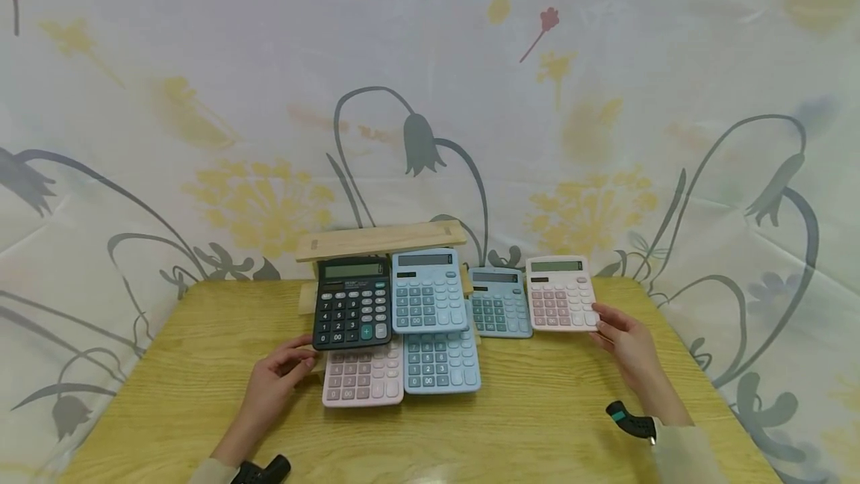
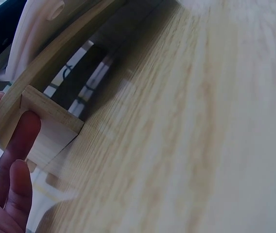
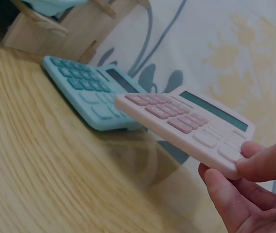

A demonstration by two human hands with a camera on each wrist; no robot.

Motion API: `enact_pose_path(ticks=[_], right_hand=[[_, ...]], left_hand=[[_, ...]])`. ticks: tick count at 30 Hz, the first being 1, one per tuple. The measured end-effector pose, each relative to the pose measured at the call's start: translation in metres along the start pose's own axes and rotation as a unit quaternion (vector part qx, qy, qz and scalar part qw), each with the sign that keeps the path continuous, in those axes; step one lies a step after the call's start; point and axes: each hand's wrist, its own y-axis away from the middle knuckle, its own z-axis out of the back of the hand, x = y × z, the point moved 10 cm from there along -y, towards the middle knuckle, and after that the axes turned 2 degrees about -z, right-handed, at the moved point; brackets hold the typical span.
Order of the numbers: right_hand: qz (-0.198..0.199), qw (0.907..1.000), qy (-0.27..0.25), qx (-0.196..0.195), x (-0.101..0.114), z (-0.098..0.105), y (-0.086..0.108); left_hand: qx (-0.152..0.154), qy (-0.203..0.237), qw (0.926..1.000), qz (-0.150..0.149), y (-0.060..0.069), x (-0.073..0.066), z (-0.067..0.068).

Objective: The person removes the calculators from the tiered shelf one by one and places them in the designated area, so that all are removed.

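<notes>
A light wooden stand [image 1: 376,240] holds a black calculator [image 1: 356,297] and a blue calculator [image 1: 430,297] on its upper level. Below them lean a pink calculator [image 1: 363,379] and another blue calculator [image 1: 443,364]. My left hand [image 1: 272,379] is at the stand's left side, its fingers gripping the wooden edge [image 2: 36,73]. My right hand [image 1: 628,346] pinches a second pink calculator [image 1: 558,293] by its lower right corner, thumb on top and fingers beneath. In the right wrist view it is raised above the table, beside a third blue calculator [image 3: 79,92].
A yellowish wood-grain table [image 1: 524,417] carries everything. Behind it hangs a pale cloth [image 1: 430,43] printed with flowers. Black straps with devices [image 1: 631,422] sit on both wrists.
</notes>
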Motion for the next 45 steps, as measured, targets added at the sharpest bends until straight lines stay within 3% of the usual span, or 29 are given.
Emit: enact_pose_path(ticks=[11,17,27,36,45], right_hand=[[-0.062,0.9977,0.002,-0.027,-0.027,0.013,-0.001],[-0.066,0.9974,0.006,-0.029,-0.033,0.013,-0.003],[-0.079,0.9964,0.011,-0.029,-0.040,0.010,-0.006],[-0.079,0.9947,0.052,-0.041,-0.040,0.010,-0.007],[-0.080,0.9866,0.119,-0.078,-0.037,0.014,-0.009]], left_hand=[[0.003,-0.011,0.9998,0.018,0.000,0.005,0.000],[0.001,-0.019,0.9998,0.009,0.001,0.003,0.000],[0.002,-0.022,0.9996,0.019,0.001,0.007,0.001],[0.004,-0.011,0.9999,0.013,0.001,0.006,-0.001],[0.005,-0.009,0.9997,0.022,0.001,0.006,0.000]])
